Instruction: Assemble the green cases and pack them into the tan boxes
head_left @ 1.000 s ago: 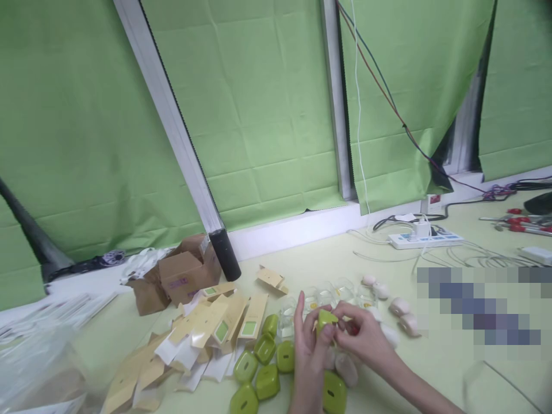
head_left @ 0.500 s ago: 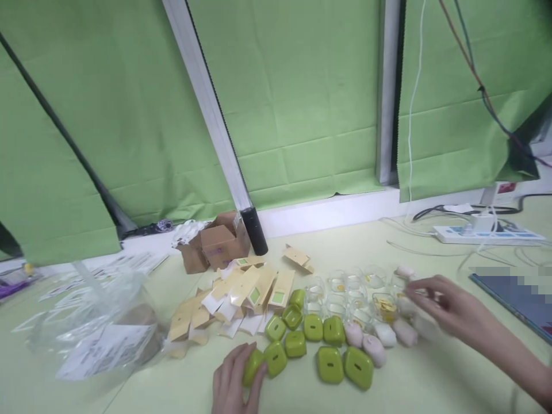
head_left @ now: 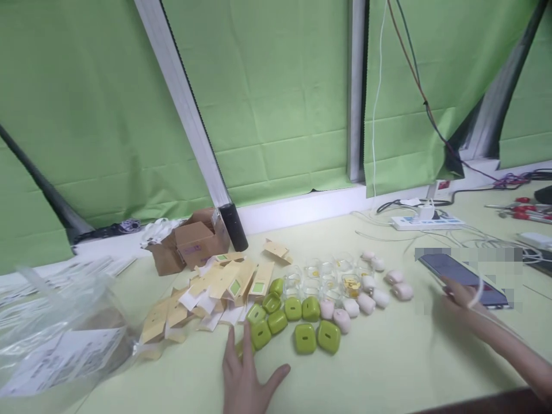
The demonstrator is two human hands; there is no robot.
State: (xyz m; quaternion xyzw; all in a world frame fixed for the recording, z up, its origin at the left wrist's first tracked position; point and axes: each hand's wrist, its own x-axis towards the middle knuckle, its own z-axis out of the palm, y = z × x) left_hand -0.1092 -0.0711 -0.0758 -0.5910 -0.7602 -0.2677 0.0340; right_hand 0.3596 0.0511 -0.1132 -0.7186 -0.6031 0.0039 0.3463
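Observation:
My left hand (head_left: 252, 368) lies palm down with fingers spread. Its fingertips partly cover a glossy green rounded-square piece (head_left: 245, 349). Several more green pieces with small slots (head_left: 305, 338) sit just beyond it. Behind them stand small clear cups (head_left: 330, 286), one holding gold-yellow bits (head_left: 351, 284). Pale pink and white rounded pieces (head_left: 366, 303) lie to their right. My right hand (head_left: 461, 296) is at the near edge of a dark flat-screen device (head_left: 463, 276). Its fingers are blurred and partly hidden; what they hold, if anything, does not show.
A heap of small tan paper boxes (head_left: 215, 287) lies left of the green pieces. Behind stand an open cardboard box (head_left: 196, 244) and a black cylinder (head_left: 233, 227). A clear plastic bag (head_left: 64, 339) is at left. Cables and a white power strip (head_left: 426, 223) lie at back right.
My left hand has let go of a green piece and spread its fingers. My right hand has moved from the pale pieces and cups rightward to the device. The view has turned right.

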